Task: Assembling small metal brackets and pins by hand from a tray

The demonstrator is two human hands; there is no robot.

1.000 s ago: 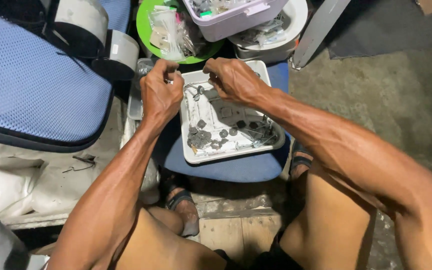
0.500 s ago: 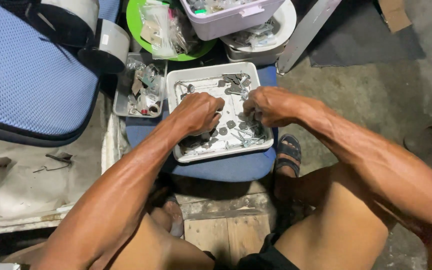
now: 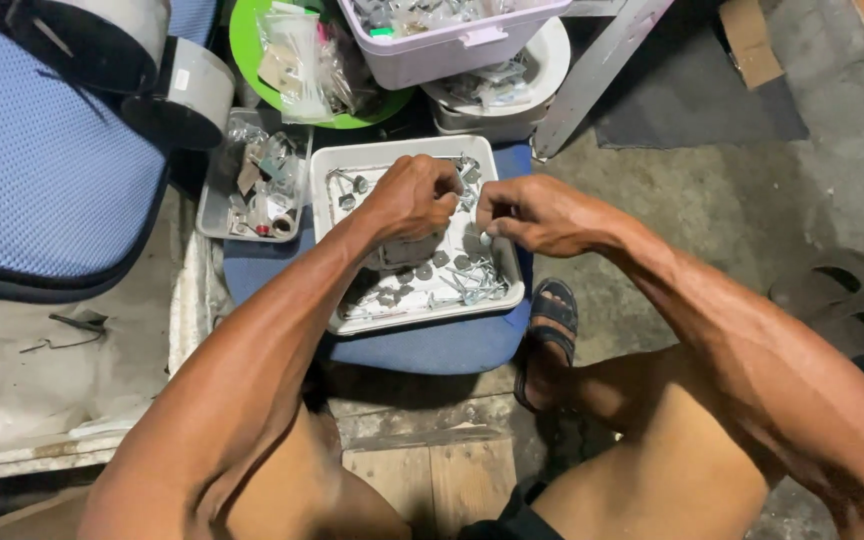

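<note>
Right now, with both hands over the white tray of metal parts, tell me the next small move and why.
Probably bring the left hand and right hand together. Both hover closed over the white tray of small metal parts, fingertips facing each other; whatever they pinch is too small to tell.

Bare, sleeveless, muscular arms, veined along the forearms; left hand (image 3: pixel 414 195) and right hand (image 3: pixel 532 212) ungloved, no rings or watch. Bare thighs, dark shorts (image 3: pixel 512 515) at the waist, dark strapped sandal (image 3: pixel 550 320) on one foot.
</note>
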